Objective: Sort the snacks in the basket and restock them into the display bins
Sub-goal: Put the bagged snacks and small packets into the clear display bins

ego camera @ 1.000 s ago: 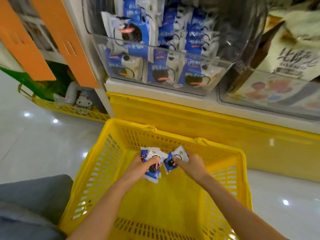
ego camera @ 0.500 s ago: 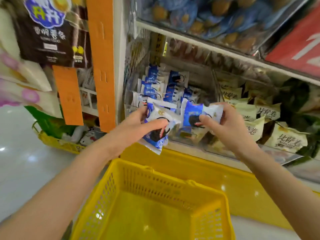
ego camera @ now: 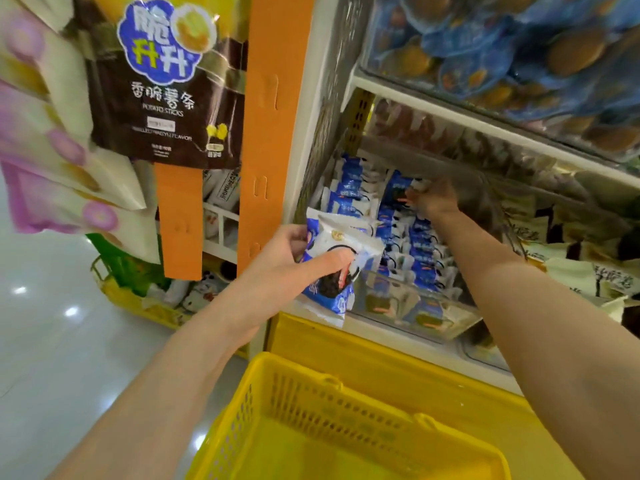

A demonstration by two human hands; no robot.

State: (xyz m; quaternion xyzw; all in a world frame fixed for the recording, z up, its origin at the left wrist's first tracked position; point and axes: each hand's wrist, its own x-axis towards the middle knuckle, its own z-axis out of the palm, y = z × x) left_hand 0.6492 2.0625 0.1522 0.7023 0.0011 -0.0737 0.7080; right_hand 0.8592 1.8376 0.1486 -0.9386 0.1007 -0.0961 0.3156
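Right hand: the right hand (ego camera: 433, 202) is deep inside the clear plastic display bin (ego camera: 433, 320) at the person's one o'clock. Its fingertips pinch the top of a single blue-and-white cookie packet (ego camera: 398, 188) among the upright rows, though blur softens the grip.
Left hand: the left hand (ego camera: 291, 261) hangs at eleven o'clock, just outside the bin's front wall. Thumb and fingers clamp a small stack of blue-and-white cookie packets (ego camera: 341, 258).
Basket: the yellow perforated plastic basket (ego camera: 329, 379) sits low at six o'clock. No snack shows in the part I can see.
Risk, stack: the bottom packet sags below the thumb. If the grip loosens, I reckon it drops to the basket or the floor.
Risk, rows: a hard push at the back could topple the standing rows.
Risk, forearm: the right forearm crosses the bin's front edge, so pulling it out carelessly may sweep the front packets out.
Risk, sorting: cream-coloured packets (ego camera: 588, 278) fill the neighbouring bin at three o'clock. A hand drifting that way would mix the kinds.
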